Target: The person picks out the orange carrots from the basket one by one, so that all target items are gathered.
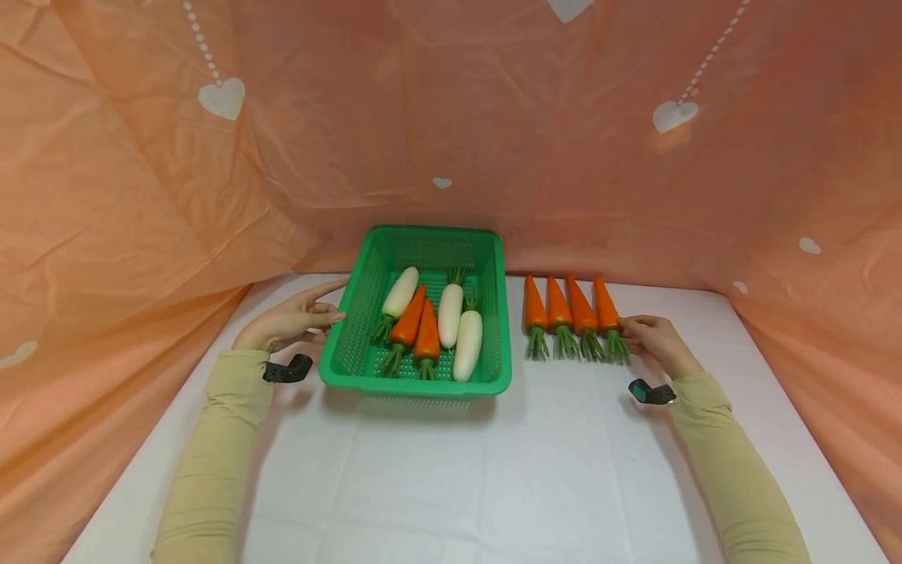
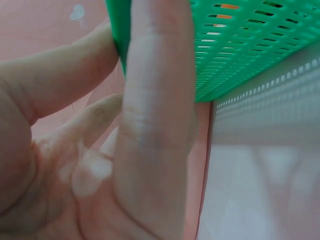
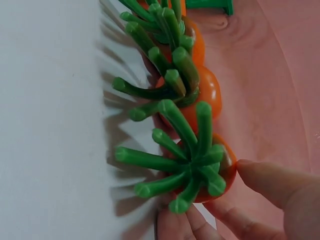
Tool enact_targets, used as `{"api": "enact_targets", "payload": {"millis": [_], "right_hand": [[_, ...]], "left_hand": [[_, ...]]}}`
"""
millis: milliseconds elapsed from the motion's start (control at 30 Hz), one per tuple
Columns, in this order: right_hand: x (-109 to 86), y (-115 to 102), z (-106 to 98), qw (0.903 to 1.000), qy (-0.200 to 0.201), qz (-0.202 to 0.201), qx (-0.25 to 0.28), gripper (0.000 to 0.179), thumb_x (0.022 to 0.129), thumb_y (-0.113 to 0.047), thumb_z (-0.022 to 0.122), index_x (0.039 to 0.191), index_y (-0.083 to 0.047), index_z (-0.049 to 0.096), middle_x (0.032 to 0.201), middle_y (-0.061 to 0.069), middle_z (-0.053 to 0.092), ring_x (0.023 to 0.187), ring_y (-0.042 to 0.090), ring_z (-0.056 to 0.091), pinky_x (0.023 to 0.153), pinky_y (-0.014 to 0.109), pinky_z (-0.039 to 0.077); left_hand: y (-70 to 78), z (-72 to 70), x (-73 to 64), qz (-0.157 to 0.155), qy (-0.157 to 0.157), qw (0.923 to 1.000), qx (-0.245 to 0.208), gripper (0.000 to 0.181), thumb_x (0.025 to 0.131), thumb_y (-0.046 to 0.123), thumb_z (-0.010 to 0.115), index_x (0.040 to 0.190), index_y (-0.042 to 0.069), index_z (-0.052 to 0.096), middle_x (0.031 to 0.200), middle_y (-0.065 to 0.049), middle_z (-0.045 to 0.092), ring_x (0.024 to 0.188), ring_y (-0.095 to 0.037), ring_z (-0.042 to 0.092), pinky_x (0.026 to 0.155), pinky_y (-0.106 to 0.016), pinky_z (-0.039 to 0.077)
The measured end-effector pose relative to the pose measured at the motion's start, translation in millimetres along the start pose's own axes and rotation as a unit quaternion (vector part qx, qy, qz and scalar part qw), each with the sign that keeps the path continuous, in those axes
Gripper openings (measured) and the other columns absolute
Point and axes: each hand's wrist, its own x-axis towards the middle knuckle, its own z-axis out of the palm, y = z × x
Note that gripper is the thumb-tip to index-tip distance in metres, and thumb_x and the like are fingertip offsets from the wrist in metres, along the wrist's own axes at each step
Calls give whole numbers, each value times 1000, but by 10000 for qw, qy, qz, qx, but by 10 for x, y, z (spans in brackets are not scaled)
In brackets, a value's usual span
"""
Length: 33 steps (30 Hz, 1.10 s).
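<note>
Fingers point(image 3: 270, 182) of the right hand point(image 1: 657, 345): one digit pressing one side of the crown and others the opposite side, together pinching the end carrot point(image 1: 606, 304). Fingers of the left hand point(image 1: 290, 321): parted, the index reaching straight along the outside, the thumb and a lower finger apparently pinching the rim of the green perforated plastic basket point(image 1: 416, 387). White table cover point(image 1: 437, 478): bearing everything. Basket: standing left of the row, holding two carrots point(image 1: 410, 317) lying tilted side by side, green stalks toward the near rim, and three white radishes point(image 1: 451, 315), one at the left and two at the right. Row: the end carrot and three other carrots point(image 1: 558, 301) lying abreast to the right of the basket, stalks nearest, tips pointing away. Orange curtain point(image 1: 451, 117): hanging farthest back, carrying white hearts point(image 1: 221, 99). State of progress, by judgement: work seems to be standing partway, four carrots being ranged outside in good order, two carrots still lying among the radishes; whether carrots are going in or coming out, the pictures are not telling. Views: the head camera alone is showing all the basket's contents; the left wrist is showing the palm and the basket's outer wall, orange glinting through its slots; the right wrist is showing the splayed stalks end-on and the pinch on both sides.
</note>
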Motion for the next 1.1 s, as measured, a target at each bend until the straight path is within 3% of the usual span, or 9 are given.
{"api": "enact_targets", "payload": {"millis": [333, 467, 600, 667, 733, 867, 967, 1100], "right_hand": [[3, -46, -64, 9997, -36, 47, -236, 66, 103, -39, 41, 137, 17, 34, 124, 33, 49, 85, 10, 63, 81, 27, 52], [10, -214, -93, 9998, 55, -121, -173, 66, 103, -38, 37, 141, 16, 29, 130, 36, 43, 99, 21, 62, 89, 32, 49], [54, -484, -48, 9995, 45, -293, -111, 70, 102, -42, 37, 145, 11, 25, 136, 33, 38, 117, 35, 48, 99, 39, 42], [91, -656, 16, 9995, -22, -321, -38, 71, 102, -43, 39, 146, 10, 24, 137, 31, 37, 119, 36, 47, 101, 39, 40], [106, -852, 107, 9992, -149, -370, 2, 70, 101, -43, 40, 147, 8, 25, 136, 29, 39, 112, 27, 54, 101, 39, 40], [77, -1253, 344, 9958, -604, -651, 199, 63, 103, -35, 43, 147, 6, 26, 138, 26, 38, 114, 26, 53, 104, 41, 37], [81, -1468, 546, 9895, -1054, -959, 247, 56, 104, -29, 42, 146, 4, 28, 140, 25, 38, 122, 35, 46, 105, 45, 34], [114, -1654, 847, 9790, -1608, -1237, 188, 52, 103, -25, 44, 145, 3, 32, 139, 25, 41, 123, 37, 46, 103, 45, 36]], "left_hand": [[-25, 3, -30, 26, -10, 10000, 65, 73, 98, 15, 57, 155, 22, 13, 88, -9, 55, 69, -18, 58, 73, -40, 53], [-23, -2, -34, 17, 29, 10000, 5, 74, 97, 14, 58, 155, 22, 13, 88, -8, 55, 68, -18, 58, 71, -39, 53], [-34, -3, -28, 84, -19, 10000, -48, 73, 98, 14, 57, 155, 21, 13, 87, -9, 55, 68, -18, 58, 71, -38, 53], [-46, -2, -30, 135, -38, 9999, -21, 73, 98, 14, 57, 155, 20, 12, 89, -9, 55, 69, -18, 56, 71, -37, 53], [-59, -2, -26, 168, -59, 9998, -15, 72, 98, 14, 56, 155, 20, 12, 88, -10, 54, 69, -18, 54, 71, -37, 53], [-61, -5, -14, 158, -51, 9999, -11, 72, 98, 15, 56, 155, 21, 12, 85, -9, 53, 68, -17, 54, 70, -37, 53], [-44, -2, -11, 100, -26, 9999, -10, 73, 98, 15, 57, 156, 22, 12, 85, -8, 54, 68, -17, 57, 70, -38, 53], [-18, 10, -7, 50, 18, 10000, -33, 74, 97, 14, 58, 155, 22, 13, 87, -8, 55, 67, -17, 58, 71, -38, 53]]}}
